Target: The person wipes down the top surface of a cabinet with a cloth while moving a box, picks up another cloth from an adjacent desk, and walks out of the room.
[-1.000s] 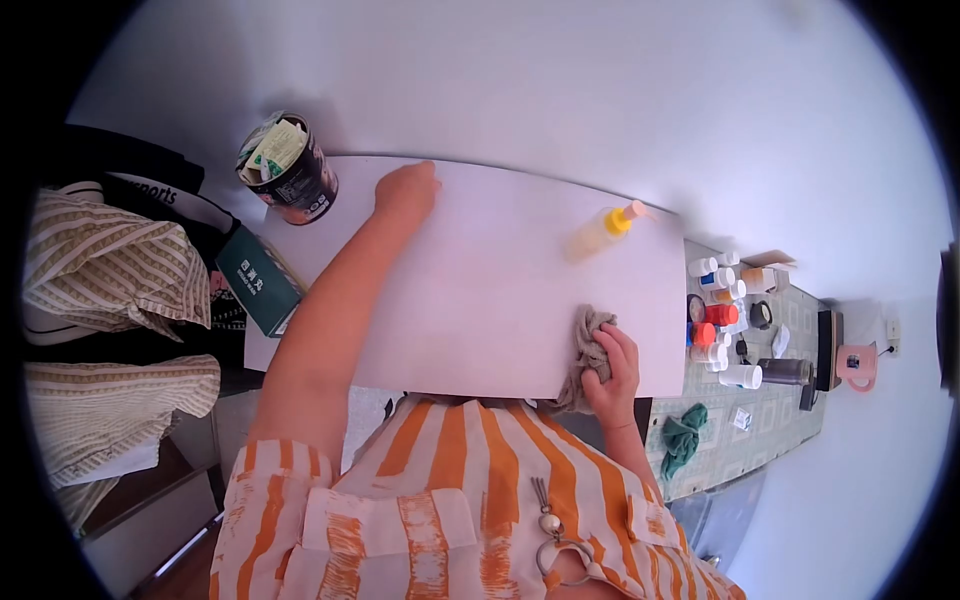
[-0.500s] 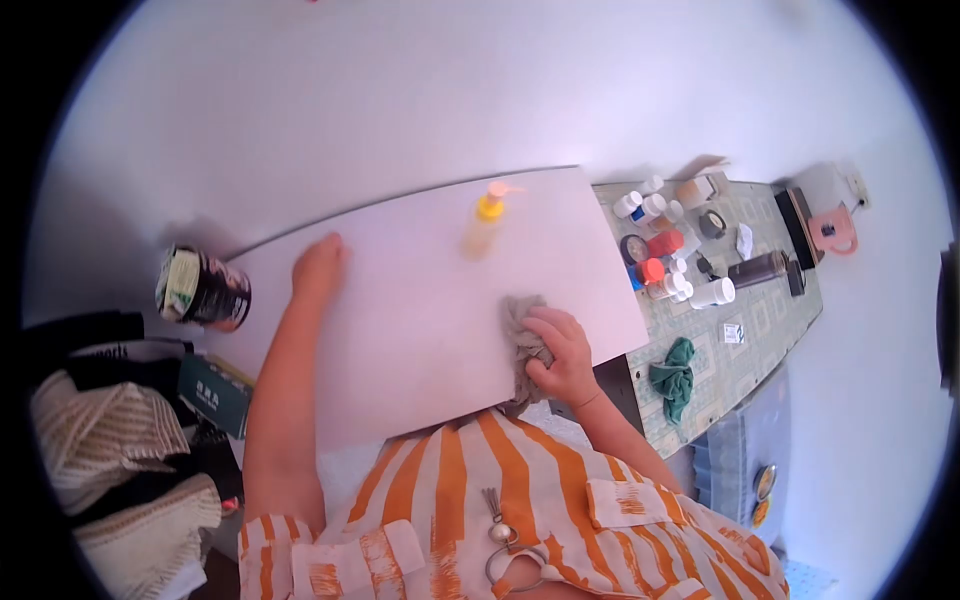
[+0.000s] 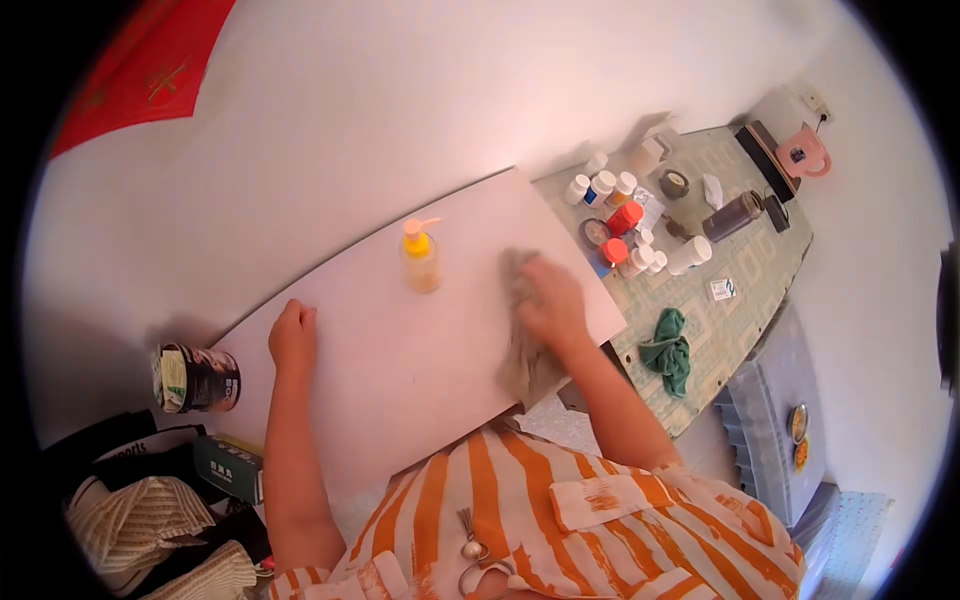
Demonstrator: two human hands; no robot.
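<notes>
My right hand [image 3: 553, 305] presses on a crumpled grey-brown cloth [image 3: 527, 372], which lies on the right part of a white tabletop [image 3: 410, 370]. The hand is slightly blurred, its fingers bent over the cloth. My left hand [image 3: 292, 335] rests as a closed fist on the left part of the tabletop, with nothing visible in it. Between the hands, towards the wall, a clear pump bottle [image 3: 422, 270] with a yellow collar and pink pump head stands upright.
At the left end sits a dark printed tub [image 3: 198, 378], with a green box [image 3: 228, 468] below it. A second table on the right bears several white bottles [image 3: 637, 260], a green cloth [image 3: 668, 352], a dark flask [image 3: 733, 215] and a pink kettle [image 3: 803, 153].
My right hand has slid the grey-brown cloth away from the near edge, and the cloth now lies more stretched out. My left hand stays a fist. The camera view has tilted.
</notes>
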